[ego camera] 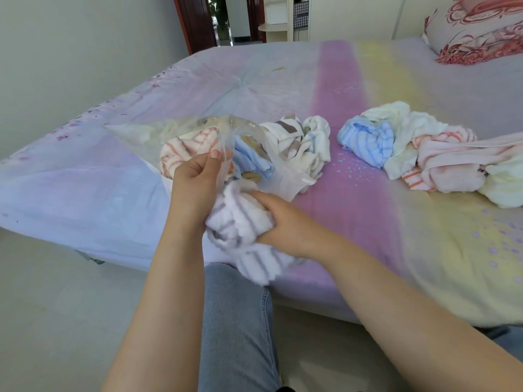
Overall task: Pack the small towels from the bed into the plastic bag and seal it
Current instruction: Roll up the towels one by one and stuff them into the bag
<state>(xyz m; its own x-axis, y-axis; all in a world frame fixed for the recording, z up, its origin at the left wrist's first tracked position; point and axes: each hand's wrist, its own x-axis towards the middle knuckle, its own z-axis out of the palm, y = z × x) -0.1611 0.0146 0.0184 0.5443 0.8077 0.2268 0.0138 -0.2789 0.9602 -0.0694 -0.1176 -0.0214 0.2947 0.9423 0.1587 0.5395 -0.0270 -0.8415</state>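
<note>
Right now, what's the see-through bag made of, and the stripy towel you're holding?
The plastic bag looks like thin, glossy clear plastic: towels show through it and it crinkles. The purple-striped towel looks like soft, fluffy terry cloth, probably cotton, bunching in the right hand.

I see a thin, glossy clear plastic bag (198,131), fluffy matt terry-cloth towels (407,148), and smooth matt cotton sheeting on the bed (368,222).
</note>
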